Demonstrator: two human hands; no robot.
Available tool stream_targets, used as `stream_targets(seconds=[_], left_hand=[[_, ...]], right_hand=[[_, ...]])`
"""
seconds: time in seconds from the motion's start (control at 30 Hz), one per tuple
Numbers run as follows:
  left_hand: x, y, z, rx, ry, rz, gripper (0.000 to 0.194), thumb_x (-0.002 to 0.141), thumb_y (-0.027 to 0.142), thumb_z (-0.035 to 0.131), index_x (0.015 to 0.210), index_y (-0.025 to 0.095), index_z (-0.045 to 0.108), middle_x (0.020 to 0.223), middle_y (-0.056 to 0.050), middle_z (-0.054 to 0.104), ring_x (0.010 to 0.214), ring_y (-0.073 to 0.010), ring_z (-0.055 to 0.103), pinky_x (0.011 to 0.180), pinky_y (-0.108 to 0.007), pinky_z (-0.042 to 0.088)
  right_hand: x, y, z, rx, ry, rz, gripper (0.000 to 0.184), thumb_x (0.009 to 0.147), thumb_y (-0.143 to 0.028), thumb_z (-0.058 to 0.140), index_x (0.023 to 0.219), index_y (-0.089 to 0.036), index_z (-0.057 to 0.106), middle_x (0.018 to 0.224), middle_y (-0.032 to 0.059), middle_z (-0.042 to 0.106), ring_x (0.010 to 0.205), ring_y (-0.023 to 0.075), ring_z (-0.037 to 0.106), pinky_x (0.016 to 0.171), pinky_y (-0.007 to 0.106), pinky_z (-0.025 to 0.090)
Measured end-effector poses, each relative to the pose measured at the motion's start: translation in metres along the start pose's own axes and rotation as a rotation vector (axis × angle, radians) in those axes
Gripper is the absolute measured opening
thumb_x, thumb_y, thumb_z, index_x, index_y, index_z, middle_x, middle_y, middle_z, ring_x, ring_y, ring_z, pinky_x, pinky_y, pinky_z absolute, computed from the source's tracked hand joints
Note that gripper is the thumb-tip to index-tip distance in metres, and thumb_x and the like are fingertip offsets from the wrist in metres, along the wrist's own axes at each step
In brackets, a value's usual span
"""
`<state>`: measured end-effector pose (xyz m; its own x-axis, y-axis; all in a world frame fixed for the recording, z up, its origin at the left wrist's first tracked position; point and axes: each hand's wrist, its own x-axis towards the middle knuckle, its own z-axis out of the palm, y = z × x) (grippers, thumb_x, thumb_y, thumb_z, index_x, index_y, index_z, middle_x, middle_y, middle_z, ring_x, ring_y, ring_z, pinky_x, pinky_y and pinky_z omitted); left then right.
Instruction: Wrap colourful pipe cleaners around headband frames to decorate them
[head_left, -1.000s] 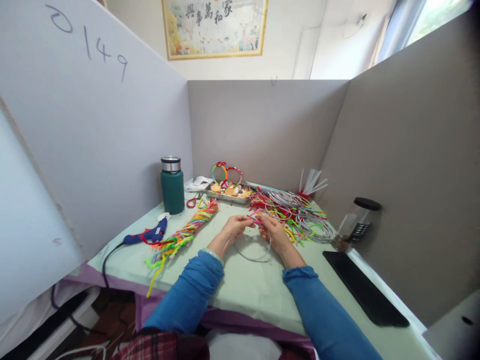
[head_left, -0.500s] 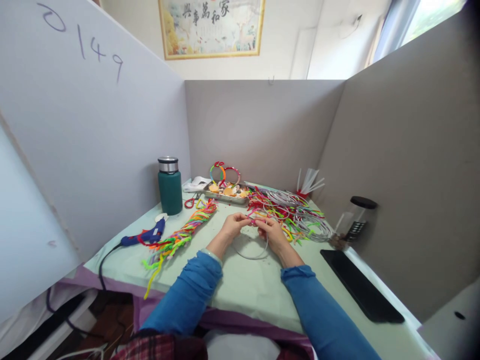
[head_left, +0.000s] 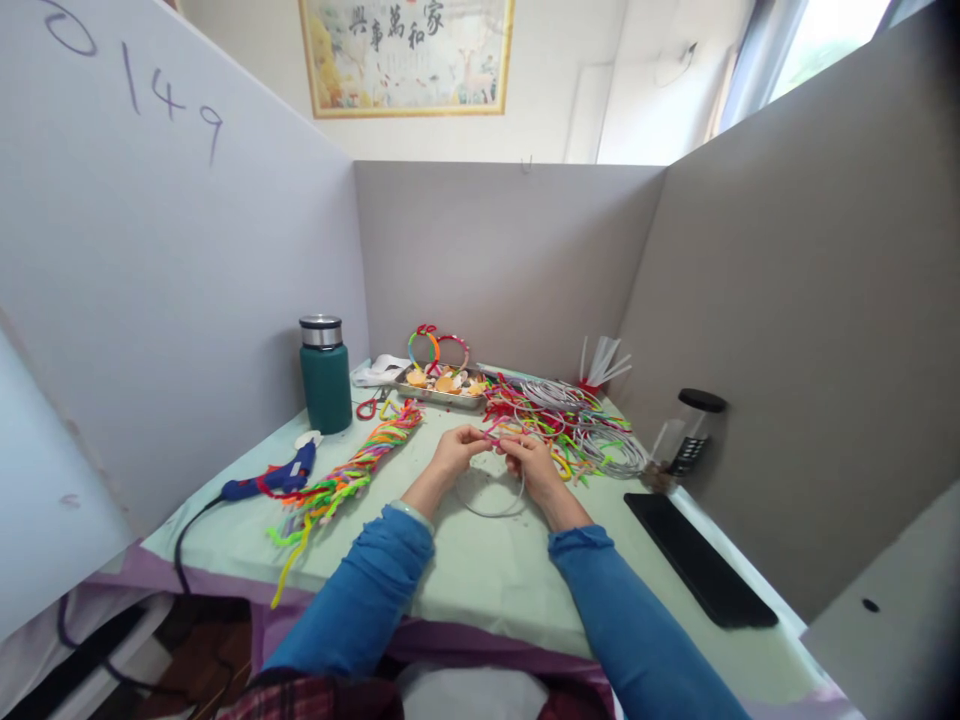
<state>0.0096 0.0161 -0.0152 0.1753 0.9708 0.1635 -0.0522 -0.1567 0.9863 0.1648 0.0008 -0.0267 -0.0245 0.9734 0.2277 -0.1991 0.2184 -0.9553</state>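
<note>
My left hand (head_left: 459, 452) and my right hand (head_left: 531, 464) meet above the middle of the table, fingertips pinched close together. Between them is a thin grey hoop (head_left: 491, 515), its loop hanging down toward me. A pink pipe cleaner (head_left: 493, 434) lies at the top of the hoop, where both sets of fingers press. My left fingers grip the pink piece and the hoop at its left; my right fingers pinch the pink piece at its right. How the pink piece is wound there is partly hidden by the fingers.
A bundle of coloured pipe cleaners (head_left: 358, 470) and a blue glue gun (head_left: 274, 476) lie left, near a green bottle (head_left: 326, 388). Behind are a metal tray (head_left: 442, 397) and grey hoops (head_left: 611, 445). A jar (head_left: 688, 435) and black slab (head_left: 697, 560) stand right.
The whole view has shifted, so everything sits further left in the picture. Both hands stay pinched on the hoop and the pink pipe cleaner, with only small finger movements.
</note>
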Motion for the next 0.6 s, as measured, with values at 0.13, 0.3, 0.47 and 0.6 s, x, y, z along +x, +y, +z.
stream_targets(seconds=[0.13,0.3,0.47,0.6], left_hand=[[-0.0005,0.0013,0.0012,0.013,0.01,-0.007,0.029,0.059,0.034,0.075,0.072,0.014,0.059,0.058,0.003,0.059,0.036,-0.0018,0.033,0.036,-0.018,0.02],[-0.0046,0.0054,0.0027,0.018,-0.025,-0.044,0.031,0.062,0.034,0.073,0.081,0.014,0.059,0.062,0.003,0.06,0.035,-0.0012,0.03,0.034,-0.019,0.018],[-0.0072,0.009,0.0033,0.009,-0.033,-0.058,0.031,0.06,0.032,0.074,0.08,0.014,0.058,0.064,0.002,0.061,0.036,-0.0012,0.032,0.035,-0.018,0.019],[-0.0071,0.0086,0.0033,0.061,0.005,-0.037,0.025,0.06,0.028,0.074,0.072,0.014,0.058,0.059,0.003,0.059,0.037,-0.0022,0.035,0.037,-0.018,0.021]], right_hand=[[-0.0007,-0.0006,0.0007,-0.017,0.008,-0.003,0.025,0.062,-0.04,0.072,0.071,-0.017,0.067,0.061,0.0,0.06,0.044,0.0075,0.04,0.04,0.022,0.025],[-0.0025,-0.0032,0.0021,-0.069,0.023,0.014,0.026,0.061,-0.042,0.071,0.067,-0.017,0.065,0.059,0.0,0.061,0.042,0.0072,0.039,0.039,0.022,0.024],[-0.0016,-0.0032,0.0019,-0.15,0.071,-0.041,0.023,0.063,-0.04,0.07,0.073,-0.019,0.067,0.06,-0.0005,0.06,0.049,0.0107,0.046,0.043,0.023,0.03],[0.0008,-0.0019,0.003,-0.332,0.067,-0.286,0.019,0.065,-0.034,0.07,0.079,-0.022,0.069,0.083,0.0028,0.065,0.078,0.0176,0.057,0.067,0.028,0.043]])
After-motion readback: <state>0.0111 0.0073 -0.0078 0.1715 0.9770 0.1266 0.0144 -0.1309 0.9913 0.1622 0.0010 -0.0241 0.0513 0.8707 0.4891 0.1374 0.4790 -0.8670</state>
